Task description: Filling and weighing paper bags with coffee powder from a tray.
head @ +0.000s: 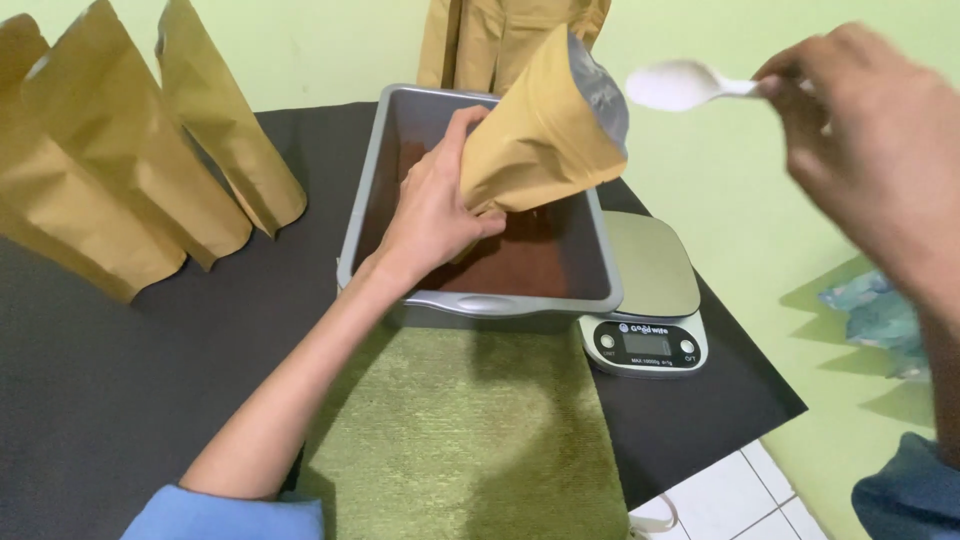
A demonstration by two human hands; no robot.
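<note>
Left hand [435, 215] clamped around the lower part of an open kraft pouch [545, 125], held tilted over the grey tray [480, 300] of brown powder near the counter's [120, 380] far edge. Right hand [860, 130], raised beyond the counter's right edge, pinches a white plastic spoon [685, 85]. A digital scale [650, 300] sits just beside the tray; standing pouches [110, 170] line the left side.

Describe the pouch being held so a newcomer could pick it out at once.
Find the grey rectangular pan of brown powder on the black mat. Above it, the left hand grips a tan stand-up pouch. Unlike the pouches standing at left, it is tilted, its open mouth showing a silvery lining.
</note>
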